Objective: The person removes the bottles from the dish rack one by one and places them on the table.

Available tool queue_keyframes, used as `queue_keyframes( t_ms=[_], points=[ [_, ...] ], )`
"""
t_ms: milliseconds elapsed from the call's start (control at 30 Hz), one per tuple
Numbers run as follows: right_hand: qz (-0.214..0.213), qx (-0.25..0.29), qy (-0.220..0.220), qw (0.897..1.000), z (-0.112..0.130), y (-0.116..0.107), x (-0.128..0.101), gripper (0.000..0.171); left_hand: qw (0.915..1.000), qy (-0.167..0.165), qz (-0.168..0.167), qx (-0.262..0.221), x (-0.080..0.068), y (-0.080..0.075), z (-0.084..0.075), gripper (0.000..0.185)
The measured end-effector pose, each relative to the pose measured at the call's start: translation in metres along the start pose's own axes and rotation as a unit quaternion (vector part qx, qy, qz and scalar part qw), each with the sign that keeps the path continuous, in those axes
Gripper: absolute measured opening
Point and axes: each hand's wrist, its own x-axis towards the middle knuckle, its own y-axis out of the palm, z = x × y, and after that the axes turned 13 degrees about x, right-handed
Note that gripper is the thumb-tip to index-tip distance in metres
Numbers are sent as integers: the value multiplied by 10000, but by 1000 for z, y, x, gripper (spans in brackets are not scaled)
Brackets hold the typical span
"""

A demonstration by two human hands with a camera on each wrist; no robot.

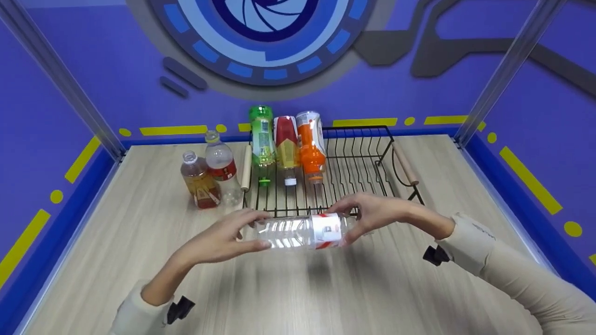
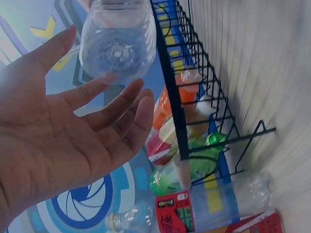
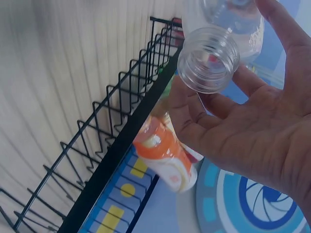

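Note:
I hold a clear, uncapped plastic bottle [image 1: 298,231] with a red and white label level above the table, one hand at each end. My left hand [image 1: 263,230] holds its base end between thumb and fingers; in the left wrist view the ridged base [image 2: 116,43] sits at the tips of that hand [image 2: 104,60]. My right hand [image 1: 342,225] grips the neck end. The open mouth [image 3: 209,58] shows in the right wrist view, with the right hand [image 3: 223,43] round it. A black wire rack [image 1: 358,163] stands just behind the bottle.
Three bottles lie in the rack's left part: green [image 1: 261,139], red [image 1: 286,144] and orange [image 1: 311,144]. Left of the rack stand an amber bottle [image 1: 199,184] and a clear red-labelled bottle [image 1: 222,167]. Blue walls and metal posts surround the wooden table [image 1: 326,288].

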Motion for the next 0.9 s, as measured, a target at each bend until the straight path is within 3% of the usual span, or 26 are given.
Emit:
queue_keyframes(
  t_ms=[167,400,900],
  points=[
    [-230,-247,-34,9994,2,4,-1,68,9998,111,170,21,4,9,-1,60],
    [-320,-94,-35,9994,-3,7,-1,66,9995,174,247,-29,8,18,-2,64],
    [-49,32,-114,9999,-7,14,4,68,9989,429,139,91,12,37,-5,68]
  ],
)
